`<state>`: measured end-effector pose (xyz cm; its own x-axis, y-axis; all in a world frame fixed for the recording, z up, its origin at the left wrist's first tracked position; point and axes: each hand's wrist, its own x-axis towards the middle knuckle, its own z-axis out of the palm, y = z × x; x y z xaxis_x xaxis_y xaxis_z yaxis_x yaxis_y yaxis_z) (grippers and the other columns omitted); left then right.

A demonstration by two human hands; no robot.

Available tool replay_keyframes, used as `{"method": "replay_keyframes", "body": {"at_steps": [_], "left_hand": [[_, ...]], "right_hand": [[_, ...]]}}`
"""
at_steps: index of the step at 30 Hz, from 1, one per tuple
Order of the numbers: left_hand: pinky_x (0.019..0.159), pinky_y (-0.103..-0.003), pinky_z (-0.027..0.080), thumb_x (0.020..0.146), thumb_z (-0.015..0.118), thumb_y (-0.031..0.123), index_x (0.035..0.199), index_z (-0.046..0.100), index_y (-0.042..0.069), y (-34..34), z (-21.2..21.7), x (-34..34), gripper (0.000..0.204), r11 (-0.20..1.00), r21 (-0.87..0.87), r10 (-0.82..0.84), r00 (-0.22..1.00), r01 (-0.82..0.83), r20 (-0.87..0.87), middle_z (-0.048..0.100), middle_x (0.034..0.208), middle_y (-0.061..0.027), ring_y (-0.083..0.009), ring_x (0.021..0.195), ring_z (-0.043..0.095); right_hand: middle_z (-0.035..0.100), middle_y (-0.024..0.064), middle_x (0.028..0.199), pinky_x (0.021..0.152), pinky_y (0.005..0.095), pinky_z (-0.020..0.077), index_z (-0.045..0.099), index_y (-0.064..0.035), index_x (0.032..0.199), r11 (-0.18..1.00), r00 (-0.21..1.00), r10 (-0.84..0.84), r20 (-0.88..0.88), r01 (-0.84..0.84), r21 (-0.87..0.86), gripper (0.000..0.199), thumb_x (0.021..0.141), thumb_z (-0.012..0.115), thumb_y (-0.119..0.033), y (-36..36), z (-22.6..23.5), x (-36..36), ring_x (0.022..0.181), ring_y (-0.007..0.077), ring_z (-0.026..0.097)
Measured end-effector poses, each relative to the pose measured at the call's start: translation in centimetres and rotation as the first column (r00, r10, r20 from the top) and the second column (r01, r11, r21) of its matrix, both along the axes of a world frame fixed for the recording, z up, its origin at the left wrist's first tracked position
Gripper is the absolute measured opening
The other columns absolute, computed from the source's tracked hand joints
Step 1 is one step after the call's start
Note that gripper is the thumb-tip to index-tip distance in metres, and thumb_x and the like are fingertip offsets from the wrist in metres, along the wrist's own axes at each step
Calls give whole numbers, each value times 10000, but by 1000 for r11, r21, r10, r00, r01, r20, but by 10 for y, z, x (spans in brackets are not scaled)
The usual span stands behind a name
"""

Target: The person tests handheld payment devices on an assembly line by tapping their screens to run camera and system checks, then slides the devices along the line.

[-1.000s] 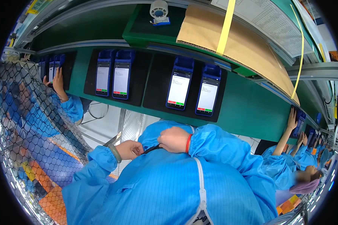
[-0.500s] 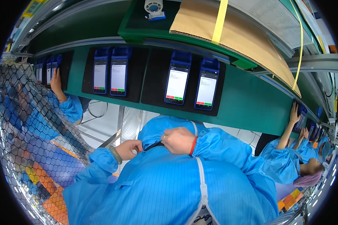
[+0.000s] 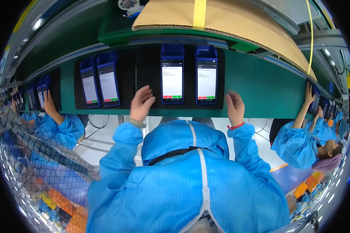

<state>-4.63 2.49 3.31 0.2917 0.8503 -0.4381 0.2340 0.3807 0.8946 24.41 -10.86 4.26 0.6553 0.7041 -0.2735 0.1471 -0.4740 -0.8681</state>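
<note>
Over the front part of the black mat (image 3: pixel 147 77), my left hand (image 3: pixel 142 104) is raised with its fingers apart and nothing in it. My right hand (image 3: pixel 235 108) hovers at the bench's front edge, right of the mat, fingers loosely curled and apart, also holding nothing. Between my hands lie two blue handheld payment terminals, the left one (image 3: pixel 172 79) and the right one (image 3: pixel 206 81). Both have lit white screens with a red and a green button at the bottom. Farther left, two more terminals, one (image 3: pixel 90 87) beside the other (image 3: pixel 108 83), lie tilted on the mat.
The green bench (image 3: pixel 260 81) runs across the view. Above its back edge juts a brown cardboard sheet (image 3: pixel 241 19) with a yellow strap. A co-worker's hand (image 3: pixel 50 103) touches a terminal at far left; another person's hand (image 3: pixel 308 93) holds one at far right. Black netting (image 3: pixel 35 155) hangs at left.
Both my hands have left the black belt at my waist and moved forward, apart, to the bench. My view has shifted, so the terminals sit farther left.
</note>
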Motion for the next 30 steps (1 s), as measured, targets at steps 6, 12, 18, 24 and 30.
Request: {"method": "replay_keyframes", "body": {"at_steps": [6, 12, 18, 24, 30], "left_hand": [[959, -385, 348, 699, 601, 19, 1323, 204, 48, -9, -33, 58, 741, 994, 88, -58, 997, 62, -44, 323, 1263, -190, -302, 1164, 377], [979, -369, 328, 629, 642, 19, 1342, 136, 44, -11, -33, 54, 874, 959, 195, -198, 978, 207, -64, 257, 1297, -184, -299, 1199, 333], [991, -373, 312, 610, 676, 26, 1335, 139, 35, -11, -36, 57, 903, 938, 249, -203, 963, 243, -176, 270, 1287, -190, -308, 1207, 316], [989, -387, 294, 616, 720, 88, 1320, 164, 15, -13, -44, 64, 900, 915, 321, -151, 946, 244, -288, 301, 1261, -205, -326, 1188, 328], [965, -389, 321, 658, 686, 64, 1316, 193, 30, -7, -39, 55, 823, 927, 325, -102, 960, 187, -261, 324, 1256, -206, -314, 1161, 360]], "right_hand": [[512, 176, 1125, 857, 292, 430, 415, 21, 1216, 982, 934, 187, -305, -189, 25, 450, 789, 553, -17, 20, -27, 4, 1002, 224, 528], [497, 190, 1130, 885, 324, 427, 378, 2, 1251, 981, 940, 191, -281, -173, 89, 538, 754, 584, 10, 8, -42, -2, 1012, 242, 525], [510, 170, 1090, 868, 324, 437, 379, -12, 1250, 979, 956, 200, -216, -191, 64, 558, 740, 602, 18, 10, -39, -5, 997, 234, 525], [497, 173, 1105, 882, 331, 424, 370, -19, 1254, 984, 953, 177, -245, -172, 43, 547, 751, 582, 14, 13, -32, -6, 1017, 241, 511], [473, 185, 1138, 911, 341, 399, 357, -26, 1262, 986, 958, 159, -240, -166, -8, 530, 766, 543, 7, 19, -30, -12, 1056, 256, 485]]}}
